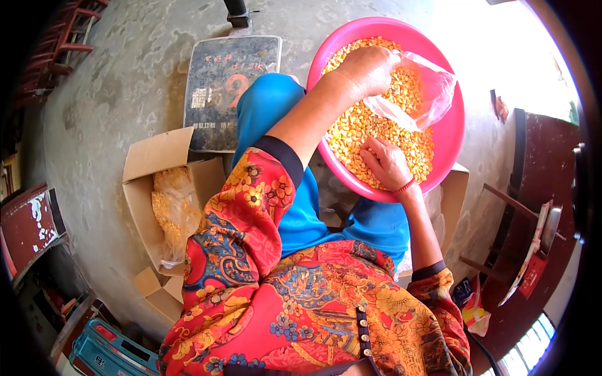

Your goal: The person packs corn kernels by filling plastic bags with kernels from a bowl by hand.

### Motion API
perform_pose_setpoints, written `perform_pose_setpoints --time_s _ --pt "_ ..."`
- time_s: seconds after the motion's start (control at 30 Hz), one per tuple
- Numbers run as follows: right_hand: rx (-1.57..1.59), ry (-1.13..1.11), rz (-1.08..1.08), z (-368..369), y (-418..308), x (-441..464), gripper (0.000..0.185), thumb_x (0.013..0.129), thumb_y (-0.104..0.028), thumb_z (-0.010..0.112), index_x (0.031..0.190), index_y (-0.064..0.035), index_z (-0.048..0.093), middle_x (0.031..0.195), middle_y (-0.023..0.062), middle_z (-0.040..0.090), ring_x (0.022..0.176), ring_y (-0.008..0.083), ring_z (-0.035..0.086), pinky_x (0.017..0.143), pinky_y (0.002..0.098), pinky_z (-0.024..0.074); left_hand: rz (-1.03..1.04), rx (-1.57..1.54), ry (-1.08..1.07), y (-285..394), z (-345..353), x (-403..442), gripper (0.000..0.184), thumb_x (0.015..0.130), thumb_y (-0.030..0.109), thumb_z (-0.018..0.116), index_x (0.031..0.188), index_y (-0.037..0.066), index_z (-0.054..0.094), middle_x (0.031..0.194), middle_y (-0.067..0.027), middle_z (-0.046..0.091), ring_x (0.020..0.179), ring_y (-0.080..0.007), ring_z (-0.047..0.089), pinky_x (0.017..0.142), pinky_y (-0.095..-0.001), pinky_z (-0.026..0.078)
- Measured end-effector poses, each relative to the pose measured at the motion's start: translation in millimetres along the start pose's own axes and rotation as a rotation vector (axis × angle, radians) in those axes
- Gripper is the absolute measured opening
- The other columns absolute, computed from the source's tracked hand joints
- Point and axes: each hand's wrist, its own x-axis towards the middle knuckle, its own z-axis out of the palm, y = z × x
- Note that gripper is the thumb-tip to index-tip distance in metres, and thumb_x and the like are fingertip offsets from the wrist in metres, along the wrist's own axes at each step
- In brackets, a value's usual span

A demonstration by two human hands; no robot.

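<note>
A pink basin (456, 150) holds a thick layer of yellow corn kernels (351, 135). My left hand (371, 70) reaches over the far side of the basin. Its fingers are closed on the edge of a clear plastic bag (433, 94), which hangs open over the corn toward the right rim. Lower in the basin, my right hand (387, 165), with a red band at the wrist, is down among the kernels. Its fingers are curled in against the corn, and the fingertips are partly hidden.
Left of my legs, an open cardboard box (141, 207) contains a filled bag of corn (172, 210). Another carton (454, 194) stands under the basin's right side. A dark printed board (210, 81) lies beyond my knee. Dark red furniture (549, 169) is at the right.
</note>
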Motion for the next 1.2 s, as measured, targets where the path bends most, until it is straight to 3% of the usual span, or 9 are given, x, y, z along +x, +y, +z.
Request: perform_pose_setpoints --time_s 0.1,0.2,0.27,0.3,0.4,0.73,0.93,1.07,1.2 --pt "-0.023 -0.010 0.039 3.3 5.6 -3.3 0.015 0.084 -0.016 0.055 0.079 -0.0023 0.054 0.074 0.0142 0.055 0.063 0.0305 0.057 0.059 0.0391 0.0453 -0.008 -0.002 -0.016 0.1 -0.1 0.1 0.027 0.077 0.011 0.052 0.101 0.009 0.063 0.086 -0.0203 0.062 0.081 -0.0350 0.061 0.075 -0.0443 0.048" --pt "0.319 0.170 0.146 0.9 7.8 -5.3 0.016 0.087 -0.018 0.051 0.080 -0.0040 0.054 0.069 0.0080 0.053 0.052 0.0192 0.051 0.049 0.0308 0.0424 -0.002 0.006 -0.019 -0.5 0.3 1.0 0.027 0.077 0.011 0.052 0.101 0.008 0.063 0.085 -0.0207 0.062 0.081 -0.0352 0.061 0.075 -0.0444 0.048" --pt "1.266 0.151 0.561 -12.2 13.7 -6.5 0.016 0.090 -0.019 0.047 0.082 -0.0060 0.054 0.065 0.0018 0.049 0.050 0.0081 0.041 0.042 0.0205 0.0341 0.003 0.013 -0.019 0.2 0.8 1.3 0.028 0.076 0.011 0.052 0.102 0.008 0.063 0.085 -0.0208 0.062 0.081 -0.0352 0.061 0.075 -0.0445 0.048" --pt "1.488 0.178 0.461 -13.3 12.4 -6.5 0.016 0.091 -0.021 0.045 0.087 -0.0079 0.052 0.067 0.0001 0.047 0.047 0.0043 0.033 0.040 0.0146 0.0262 -0.004 0.012 -0.026 0.2 0.9 1.2 0.028 0.076 0.011 0.052 0.102 0.008 0.063 0.085 -0.0207 0.062 0.081 -0.0352 0.061 0.075 -0.0445 0.048" --pt "1.671 0.236 0.536 -16.4 5.2 -2.5 0.018 0.092 -0.024 0.044 0.090 -0.0075 0.051 0.071 0.0026 0.048 0.046 0.0041 0.033 0.039 0.0161 0.0265 -0.011 0.009 -0.031 -0.1 1.7 1.7 0.028 0.076 0.011 0.053 0.102 0.008 0.063 0.085 -0.0206 0.062 0.081 -0.0352 0.061 0.075 -0.0446 0.048" --pt "1.826 -0.013 0.453 -22.8 -3.0 -6.6 0.021 0.094 -0.026 0.040 0.089 -0.0085 0.049 0.067 0.0008 0.044 0.044 0.0031 0.026 0.036 0.0154 0.0203 0.003 0.018 -0.006 -1.8 3.8 3.2 0.028 0.076 0.011 0.051 0.102 0.008 0.063 0.087 -0.0200 0.062 0.083 -0.0348 0.060 0.077 -0.0438 0.048" --pt "1.820 0.303 0.253 -65.3 3.2 20.1 0.019 0.095 -0.023 0.040 0.092 -0.0071 0.050 0.071 0.0008 0.045 0.048 0.0055 0.031 0.040 0.0172 0.0260 -0.023 -0.010 -0.016 0.4 1.1 1.9 0.026 0.077 0.011 0.051 0.101 0.007 0.063 0.087 -0.0197 0.062 0.082 -0.0353 0.060 0.076 -0.0442 0.047" --pt "1.743 0.465 0.135 -87.3 25.9 45.4 0.022 0.093 -0.018 0.042 0.101 -0.0013 0.053 0.086 0.0070 0.054 0.070 0.0120 0.050 0.060 0.0220 0.0438 0.007 0.016 -0.015 -1.9 3.0 2.3 0.025 0.078 0.012 0.052 0.100 0.007 0.063 0.087 -0.0196 0.062 0.082 -0.0353 0.060 0.076 -0.0445 0.047" --pt "1.245 0.689 0.187 -93.9 27.1 66.3 0.026 0.091 -0.018 0.045 0.106 -0.0011 0.058 0.101 0.0101 0.059 0.093 0.0142 0.056 0.080 0.0267 0.0450 -0.027 -0.010 -0.001 -0.8 4.2 3.1 0.025 0.077 0.010 0.051 0.099 0.006 0.063 0.088 -0.0197 0.062 0.082 -0.0354 0.060 0.076 -0.0446 0.047"
